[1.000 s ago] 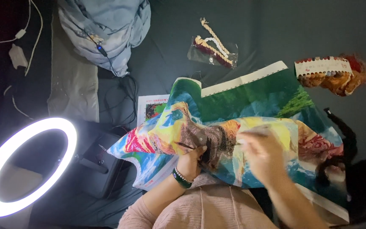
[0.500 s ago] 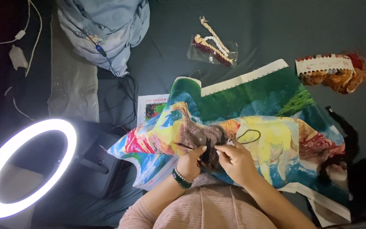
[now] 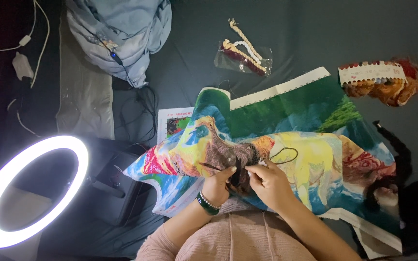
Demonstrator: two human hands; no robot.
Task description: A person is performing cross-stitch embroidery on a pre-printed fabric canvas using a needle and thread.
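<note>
A clear plastic bag [image 3: 244, 59] holding twisted skeins of cream and dark red thread lies on the dark grey-green surface [image 3: 291, 34] toward its far edge. A long cream skein pokes out past the bag's far side. Near the far right edge sits a white card strung with orange and red threads [image 3: 382, 79].

The large multicoloured cross-stitch canvas [image 3: 315, 145] spreads across the near middle of the surface, its near right corner cut off by the picture's edge. A printed pattern sheet [image 3: 172, 123] is mostly hidden under its left part.

The left hand [image 3: 217, 186] pinches a bunched fold of canvas, fingers closed on it. The right hand [image 3: 268, 181] has fingertips narrowed; a needle cannot be made out. A loop of dark thread [image 3: 283, 155] lies just beyond it.
</note>
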